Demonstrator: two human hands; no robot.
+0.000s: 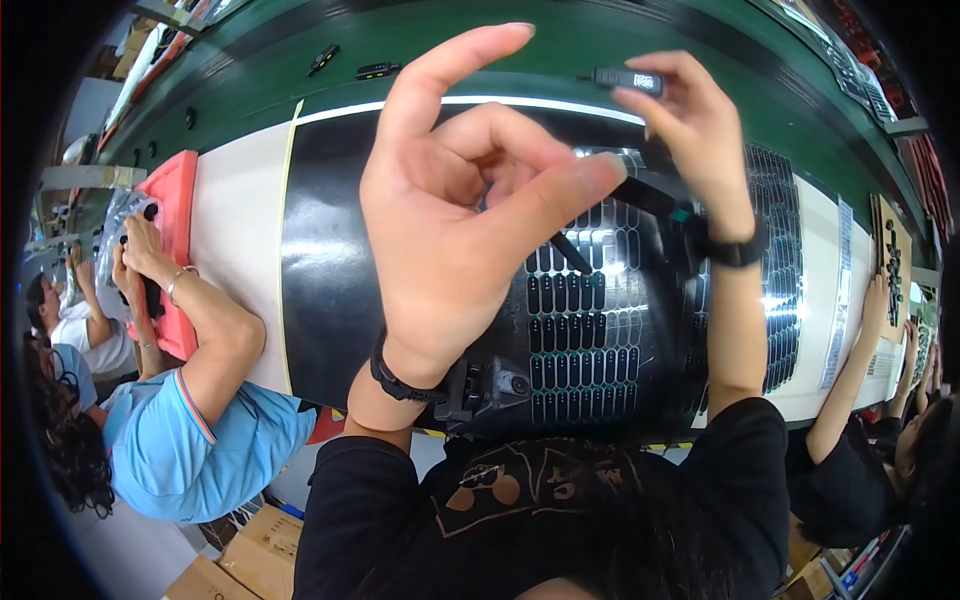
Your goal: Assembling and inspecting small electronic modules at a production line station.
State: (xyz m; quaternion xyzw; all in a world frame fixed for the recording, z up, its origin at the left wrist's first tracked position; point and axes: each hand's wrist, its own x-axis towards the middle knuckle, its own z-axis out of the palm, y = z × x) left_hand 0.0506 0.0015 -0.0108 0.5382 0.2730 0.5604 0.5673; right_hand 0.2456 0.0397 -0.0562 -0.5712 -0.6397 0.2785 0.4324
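On my feed, the left hand [450, 210] rears up close, thumb and index spread wide, other fingers curled. Beyond it, forearm raised, the right hand [705, 125] pinches a small black device [628, 80] above the left thumb.

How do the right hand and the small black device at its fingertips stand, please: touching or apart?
Touching. The head view shows the right hand holding the small black device between thumb and fingers.
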